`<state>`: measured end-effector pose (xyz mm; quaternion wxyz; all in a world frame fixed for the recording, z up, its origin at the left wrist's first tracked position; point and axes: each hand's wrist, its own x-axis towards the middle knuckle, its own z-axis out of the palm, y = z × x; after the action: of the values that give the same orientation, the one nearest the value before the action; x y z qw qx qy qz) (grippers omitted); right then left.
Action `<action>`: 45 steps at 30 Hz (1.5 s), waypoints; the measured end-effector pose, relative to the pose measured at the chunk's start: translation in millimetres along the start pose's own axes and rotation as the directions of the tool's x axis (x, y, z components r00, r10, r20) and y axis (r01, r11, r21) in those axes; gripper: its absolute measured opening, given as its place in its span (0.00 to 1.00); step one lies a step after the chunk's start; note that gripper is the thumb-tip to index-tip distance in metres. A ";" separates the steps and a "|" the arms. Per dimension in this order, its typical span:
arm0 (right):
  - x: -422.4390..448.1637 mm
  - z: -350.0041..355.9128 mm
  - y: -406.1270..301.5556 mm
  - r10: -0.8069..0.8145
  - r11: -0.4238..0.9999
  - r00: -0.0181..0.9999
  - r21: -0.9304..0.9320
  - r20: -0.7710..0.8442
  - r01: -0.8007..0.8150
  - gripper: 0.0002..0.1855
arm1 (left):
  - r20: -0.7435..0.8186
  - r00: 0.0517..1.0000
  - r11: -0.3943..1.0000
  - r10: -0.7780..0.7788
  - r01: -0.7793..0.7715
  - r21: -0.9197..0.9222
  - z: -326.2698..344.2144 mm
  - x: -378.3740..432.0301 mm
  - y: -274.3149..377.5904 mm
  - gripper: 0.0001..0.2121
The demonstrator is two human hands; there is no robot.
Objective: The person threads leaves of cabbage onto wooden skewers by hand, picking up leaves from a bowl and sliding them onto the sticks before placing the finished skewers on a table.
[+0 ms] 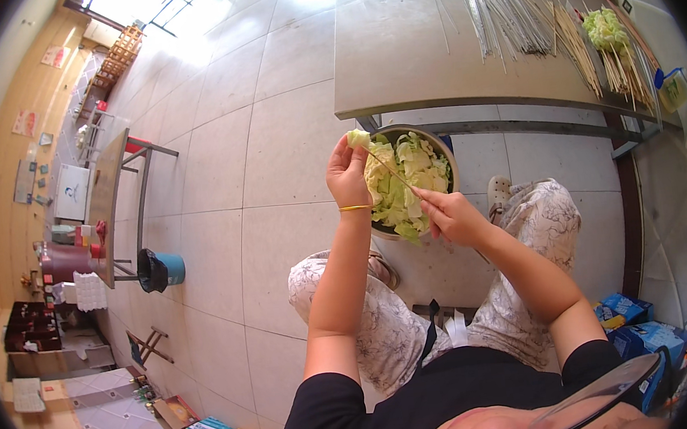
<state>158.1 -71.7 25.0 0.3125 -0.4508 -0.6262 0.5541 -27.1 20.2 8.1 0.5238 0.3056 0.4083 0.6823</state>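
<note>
A thin skewer [394,172] runs slantwise between my hands, over a round metal basin [452,160] heaped with torn cabbage leaves [405,177]. Its lower end is gripped by my right hand [452,215]. At the upper end sits a small pale green cabbage piece [358,138], pinched in the fingertips of my left hand [347,174]. The skewer's tip is hidden by that piece and my fingers. The basin stands on the floor between my feet, its far side close to the table edge.
A metal-topped table [403,66] stands beyond the basin. On it lie metal skewers [505,22], bamboo skewers [575,46] and skewered cabbage [606,31]. Blue boxes [650,340] are stacked at my right. A blue bin [169,270] stands left, beside another table [112,206].
</note>
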 end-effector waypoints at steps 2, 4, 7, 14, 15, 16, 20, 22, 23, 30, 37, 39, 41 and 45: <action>-0.1 -0.1 0.4 0.023 0.999 1.000 0.025 0.008 -0.023 0.21 | 0.001 0.999 0.999 0.035 -0.035 0.024 -0.8 -0.1 -0.5 0.14; -0.6 -0.9 0.8 0.059 0.996 0.998 0.072 0.017 -0.060 0.21 | 0.000 0.998 0.996 0.069 -0.069 0.064 0.6 -0.9 0.1 0.13; -0.6 -1.4 0.9 0.112 0.980 0.993 0.160 0.041 -0.117 0.21 | 0.018 0.986 0.969 0.167 -0.167 0.180 -2.8 2.0 -3.3 0.13; 0.6 -17.9 -5.3 0.217 0.847 0.953 0.445 0.212 -0.291 0.21 | 0.199 0.891 0.748 0.408 -0.451 0.487 -4.8 -0.4 -4.8 0.11; 0.5 -21.3 -4.7 0.209 0.812 0.947 0.497 0.243 -0.306 0.21 | 0.243 0.862 0.694 0.446 -0.504 0.515 -5.3 1.1 -4.0 0.11; 0.3 -25.2 -3.4 0.199 0.774 0.941 0.546 0.272 -0.322 0.21 | 0.288 0.829 0.635 0.480 -0.555 0.538 -6.0 2.4 -3.1 0.11; -1.0 -37.8 -6.5 0.188 0.690 0.924 0.625 0.333 -0.365 0.20 | 0.426 0.730 0.393 0.534 -0.661 0.640 -1.0 0.2 5.1 0.13; -1.8 -39.2 -6.9 0.184 0.693 0.925 0.624 0.332 -0.361 0.20 | 0.453 0.720 0.364 0.526 -0.671 0.646 0.0 -0.5 7.5 0.13; -2.1 -39.6 -6.8 0.182 0.694 0.926 0.624 0.331 -0.359 0.20 | 0.441 0.725 0.384 0.529 -0.668 0.638 -0.2 0.1 6.0 0.13; -3.0 -35.4 -3.4 0.195 0.736 0.938 0.589 0.288 -0.333 0.19 | 0.412 0.740 0.431 0.532 -0.655 0.620 -3.0 3.2 -2.2 0.13; -4.4 -29.9 -4.8 0.213 0.823 0.952 0.485 0.219 -0.295 0.20 | 0.366 0.800 0.617 0.475 -0.599 0.510 -3.0 3.2 -8.6 0.12; -6.0 -24.1 -6.1 0.217 0.868 0.961 0.417 0.169 -0.269 0.20 | 0.352 0.822 0.667 0.447 -0.569 0.481 -3.7 2.9 -11.5 0.12; -6.6 -19.1 -3.7 0.212 0.896 0.969 0.371 0.126 -0.244 0.20 | 0.333 0.848 0.720 0.411 -0.526 0.452 -3.7 1.8 -14.3 0.12; -7.9 -12.2 -4.8 0.127 0.970 0.991 0.205 0.049 -0.134 0.19 | 0.223 0.932 0.886 0.286 -0.346 0.308 3.2 -3.7 -7.9 0.09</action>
<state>171.1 -73.8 32.9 0.3096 -0.4460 -0.5394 0.6437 -19.8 18.3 2.7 0.3771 0.5118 0.4186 0.6485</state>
